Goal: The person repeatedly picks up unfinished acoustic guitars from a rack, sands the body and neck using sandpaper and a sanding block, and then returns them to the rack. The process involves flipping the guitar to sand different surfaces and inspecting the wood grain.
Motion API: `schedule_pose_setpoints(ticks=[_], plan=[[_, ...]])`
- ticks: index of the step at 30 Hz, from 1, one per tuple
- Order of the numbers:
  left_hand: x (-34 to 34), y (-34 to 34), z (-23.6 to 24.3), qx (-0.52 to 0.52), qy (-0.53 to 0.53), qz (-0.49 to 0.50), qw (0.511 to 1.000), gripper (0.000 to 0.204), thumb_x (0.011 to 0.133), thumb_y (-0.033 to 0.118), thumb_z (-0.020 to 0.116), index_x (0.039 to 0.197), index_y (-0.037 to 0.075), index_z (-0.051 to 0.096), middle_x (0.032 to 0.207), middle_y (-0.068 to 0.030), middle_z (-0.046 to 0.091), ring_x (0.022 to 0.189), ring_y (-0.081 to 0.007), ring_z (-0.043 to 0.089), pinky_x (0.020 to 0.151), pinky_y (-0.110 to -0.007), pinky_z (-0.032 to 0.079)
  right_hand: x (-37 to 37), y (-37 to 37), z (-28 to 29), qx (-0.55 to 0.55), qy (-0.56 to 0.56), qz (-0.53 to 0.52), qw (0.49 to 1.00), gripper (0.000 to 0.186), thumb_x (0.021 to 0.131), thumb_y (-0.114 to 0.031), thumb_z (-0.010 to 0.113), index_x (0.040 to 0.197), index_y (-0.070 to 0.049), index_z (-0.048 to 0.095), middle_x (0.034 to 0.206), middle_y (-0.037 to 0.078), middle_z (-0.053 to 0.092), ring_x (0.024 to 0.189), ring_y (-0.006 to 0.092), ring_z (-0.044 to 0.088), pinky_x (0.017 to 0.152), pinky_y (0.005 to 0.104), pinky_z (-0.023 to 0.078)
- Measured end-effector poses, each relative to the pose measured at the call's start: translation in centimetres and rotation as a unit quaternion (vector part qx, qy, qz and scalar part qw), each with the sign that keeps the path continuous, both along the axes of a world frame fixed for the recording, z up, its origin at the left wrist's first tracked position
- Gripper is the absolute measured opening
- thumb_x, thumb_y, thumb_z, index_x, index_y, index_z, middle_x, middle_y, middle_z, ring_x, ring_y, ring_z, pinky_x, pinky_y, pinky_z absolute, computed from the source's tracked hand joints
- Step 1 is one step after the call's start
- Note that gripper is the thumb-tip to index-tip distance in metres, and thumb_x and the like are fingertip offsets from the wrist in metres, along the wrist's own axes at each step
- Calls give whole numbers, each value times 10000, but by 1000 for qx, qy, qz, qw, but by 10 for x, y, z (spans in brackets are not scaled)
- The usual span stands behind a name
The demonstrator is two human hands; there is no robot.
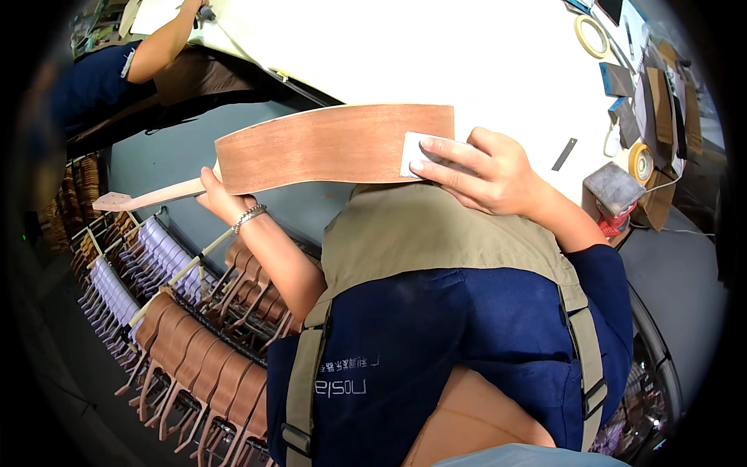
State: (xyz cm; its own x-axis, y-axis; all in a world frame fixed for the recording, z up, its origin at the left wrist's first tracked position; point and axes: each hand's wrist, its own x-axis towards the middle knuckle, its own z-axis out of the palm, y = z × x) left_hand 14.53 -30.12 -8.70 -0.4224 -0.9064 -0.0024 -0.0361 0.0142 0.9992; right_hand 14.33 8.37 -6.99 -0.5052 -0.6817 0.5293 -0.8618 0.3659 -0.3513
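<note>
An unfinished wooden ukulele or small guitar [334,148] is turned on edge across my front, its bare brown side facing me. My left hand [222,200] is closed round the pale neck [167,192] where it meets the body, the headstock pointing left. With my right hand [490,173], I press a flat white sanding pad [410,154] against the right end of the side, fingers lying over it. Part of the pad is hidden beneath the fingers. A tan apron [436,233] covers my lap just below the instrument.
A bright worktable [498,86] stretches ahead. On its right are tape rolls [592,37], a metal strip [564,154] and a power sander [615,191]. Racks of brown instrument bodies [206,358] stand at lower left. Another person's arm [165,48] reaches over the table at upper left.
</note>
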Motion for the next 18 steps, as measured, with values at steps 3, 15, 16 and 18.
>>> schedule_pose_setpoints(ticks=[3,15,16,18], plan=[[-3,-6,-7,-28,20,-13,999,204,824,133,538,745,-20,429,695,-73,521,588,-152,546,475,-292,469,3,-10,4,0,7,-28,1000,336,711,-243,669,1031,-143,649,1111,18,582,546,140,425,471,236,382],[-5,4,1,23,-18,3,1000,365,824,100,483,1107,-88,351,1028,-178,494,824,-206,566,657,-328,497,0,-40,13,-19,31,-36,999,307,688,-242,659,975,-133,665,1085,-43,618,500,123,427,438,236,365],[-2,5,-2,10,-9,3,1000,323,829,114,494,1046,-83,357,969,-166,505,769,-198,568,606,-323,503,2,-35,13,-18,8,-19,1000,316,685,-240,662,983,-134,661,1114,-48,604,505,123,408,442,231,365],[3,1,-6,-23,18,11,1000,272,839,142,515,925,-72,371,850,-142,525,659,-182,571,505,-311,515,9,-18,0,-8,18,-31,999,362,676,-246,666,1022,-142,645,1158,-56,577,516,130,386,445,230,368]])
